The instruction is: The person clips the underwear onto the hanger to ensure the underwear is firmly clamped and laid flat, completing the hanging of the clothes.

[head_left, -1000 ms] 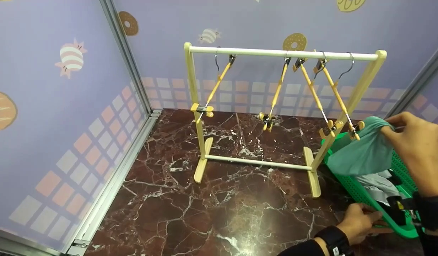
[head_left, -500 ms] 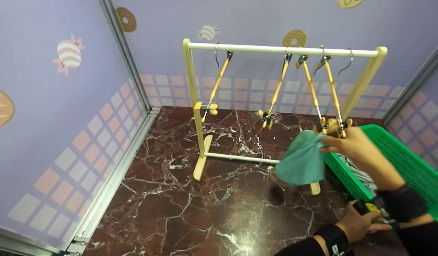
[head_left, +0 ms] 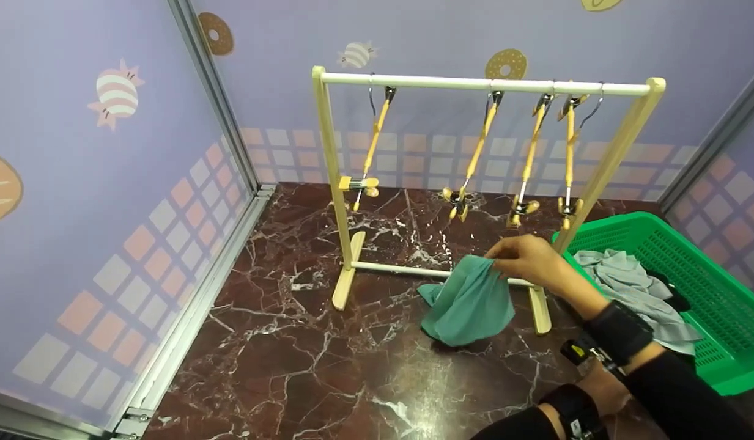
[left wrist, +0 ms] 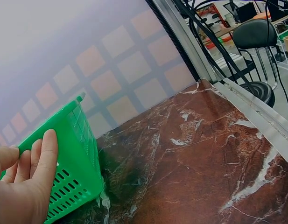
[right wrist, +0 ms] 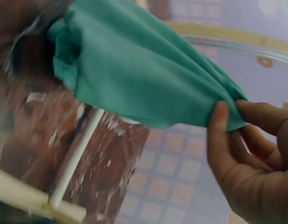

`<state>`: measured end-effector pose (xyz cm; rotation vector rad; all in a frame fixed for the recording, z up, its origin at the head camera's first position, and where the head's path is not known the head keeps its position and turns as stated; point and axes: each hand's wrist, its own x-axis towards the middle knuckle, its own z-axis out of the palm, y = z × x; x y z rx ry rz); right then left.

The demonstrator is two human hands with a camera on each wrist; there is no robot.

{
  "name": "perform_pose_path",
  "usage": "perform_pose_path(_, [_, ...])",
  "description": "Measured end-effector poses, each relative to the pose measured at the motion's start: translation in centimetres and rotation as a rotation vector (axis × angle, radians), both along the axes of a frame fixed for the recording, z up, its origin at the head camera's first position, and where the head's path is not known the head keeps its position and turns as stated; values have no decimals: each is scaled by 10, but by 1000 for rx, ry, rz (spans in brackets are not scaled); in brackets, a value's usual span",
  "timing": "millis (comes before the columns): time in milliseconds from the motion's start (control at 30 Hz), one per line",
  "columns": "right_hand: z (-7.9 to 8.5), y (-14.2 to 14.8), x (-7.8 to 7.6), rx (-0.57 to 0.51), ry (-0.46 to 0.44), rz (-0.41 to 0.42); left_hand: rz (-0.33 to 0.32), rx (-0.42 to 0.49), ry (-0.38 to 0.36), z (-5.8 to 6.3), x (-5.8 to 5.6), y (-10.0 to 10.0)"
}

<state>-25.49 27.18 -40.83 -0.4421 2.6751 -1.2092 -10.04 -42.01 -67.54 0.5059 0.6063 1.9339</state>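
Observation:
My right hand (head_left: 526, 263) pinches a teal cloth (head_left: 468, 302) by its upper corner, and the rest hangs in folds in front of the rack's lower bar. In the right wrist view, the thumb and fingers hold a gathered edge of the cloth (right wrist: 134, 65). My left hand (left wrist: 27, 177) has its fairly straight fingers against the outer wall of a green plastic basket (left wrist: 71, 154), just below the rim. In the head view the right forearm partly covers the left hand (head_left: 609, 391).
A wooden clothes rack (head_left: 328, 146) stands on a dark marbled tabletop (head_left: 279, 366). Several clip hangers (head_left: 477, 153) hang from its white rail. The green basket, at the right, holds grey cloth (head_left: 633, 281) and something black. Patterned walls enclose the back and sides.
My right hand has carried the teal cloth leftward and down from over the basket to in front of the rack. The two right-hand hangers have swung left. My left hand stays near the basket.

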Motion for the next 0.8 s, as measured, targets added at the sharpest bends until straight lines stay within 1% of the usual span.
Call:
perform_pose_path(67, [-6,1,-4,109,58,19,11,-28,-6,2,1,-1])
perform_pose_path(100, [-9,2,-5,151,84,30,11,-34,-8,2,2,-1])
perform_pose_path(167, [-15,3,-8,208,107,43,7,-33,-8,2,3,-1])
perform_pose_path(233, [-20,3,-9,242,107,57,-9,-22,-23,2,3,-3])
perform_pose_path(367, [-30,3,-9,292,125,97,-49,-6,-44,2,-1,-6])
perform_pose_path(467, [-34,2,-7,325,146,122,-45,26,-58,1,0,-6])
perform_pose_path(500, [-35,2,-7,336,151,132,-37,29,-57,-1,0,-7])
perform_pose_path(533, [-36,1,-7,345,149,137,-35,52,-44,-3,1,-6])
perform_pose_path(567, [-36,1,-7,351,150,146,-34,66,-13,-10,2,-9])
perform_pose_path(600, [-36,0,-6,355,151,159,-43,42,-3,-14,0,-13])
perform_pose_path(667, [-34,0,-6,362,153,184,-130,-29,8,-13,-16,-19])
perform_pose_path(700, [-33,1,-6,363,158,195,-196,-88,28,-12,-27,-23])
perform_pose_path(733, [-31,1,-6,365,163,202,-223,-89,27,-8,-29,-22])
perform_pose_path(767, [-30,1,-7,367,171,209,-226,-103,34,-9,-32,-23])
perform_pose_path(800, [-28,1,-7,367,177,212,-224,-116,24,-3,-33,-20])
